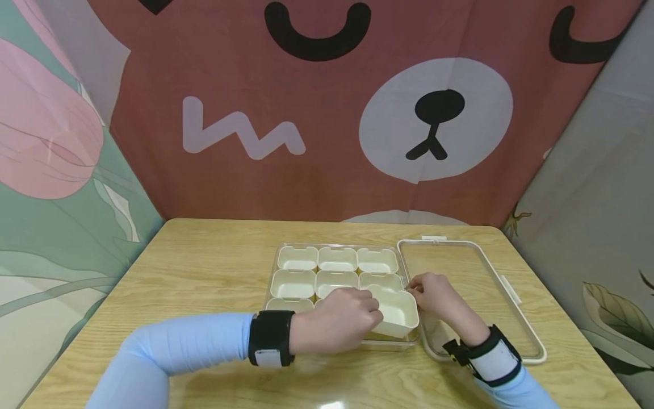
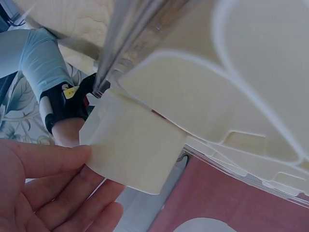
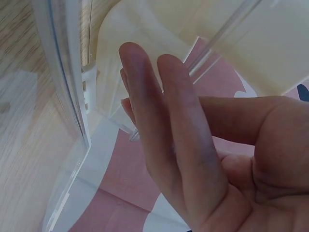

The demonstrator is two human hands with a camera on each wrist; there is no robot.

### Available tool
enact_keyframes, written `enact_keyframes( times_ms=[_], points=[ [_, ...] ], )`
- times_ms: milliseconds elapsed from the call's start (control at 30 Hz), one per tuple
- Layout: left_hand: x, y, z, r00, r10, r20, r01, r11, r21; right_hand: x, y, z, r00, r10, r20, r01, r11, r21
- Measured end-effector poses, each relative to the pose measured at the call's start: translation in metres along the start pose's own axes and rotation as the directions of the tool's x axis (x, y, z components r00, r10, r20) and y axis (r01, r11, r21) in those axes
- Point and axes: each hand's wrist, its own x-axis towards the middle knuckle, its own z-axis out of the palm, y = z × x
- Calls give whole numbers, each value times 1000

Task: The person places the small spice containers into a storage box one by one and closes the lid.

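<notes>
In the head view, my left hand [image 1: 339, 321] grips a small cream bin [image 1: 401, 309] by its left side. The bin is tilted over the front right part of a clear case [image 1: 393, 343]. In the left wrist view the thumb lies against the bin's wall [image 2: 140, 140], fingers spread behind it. My right hand [image 1: 439, 295] is at the case's right side, next to the held bin, and pinches the clear wall there. The right wrist view shows its fingers [image 3: 188, 116] over that clear edge. Several matching bins [image 1: 297, 284] stand in rows inside the case; my left hand hides part of the front row.
A clear lid with a white rim [image 1: 455, 243] lies flat on the wooden table [image 1: 214, 255], right of the case and beneath my right forearm. Behind the table hangs a printed bear cloth [image 1: 327, 187]. Patterned cloths flank both sides.
</notes>
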Motion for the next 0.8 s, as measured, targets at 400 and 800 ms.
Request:
enact_keyframes(
  times_ms=[400, 800],
  points=[
    [9, 12, 0, 996, 37, 83, -42, 997, 61, -1, -1, 1, 999, 47, 23, -48, 998, 38],
    [16, 18, 4, 977, 41, 208, -53, 997, 57, 0, 0, 2, 999, 34, 10, -35, 999, 35]
  ],
)
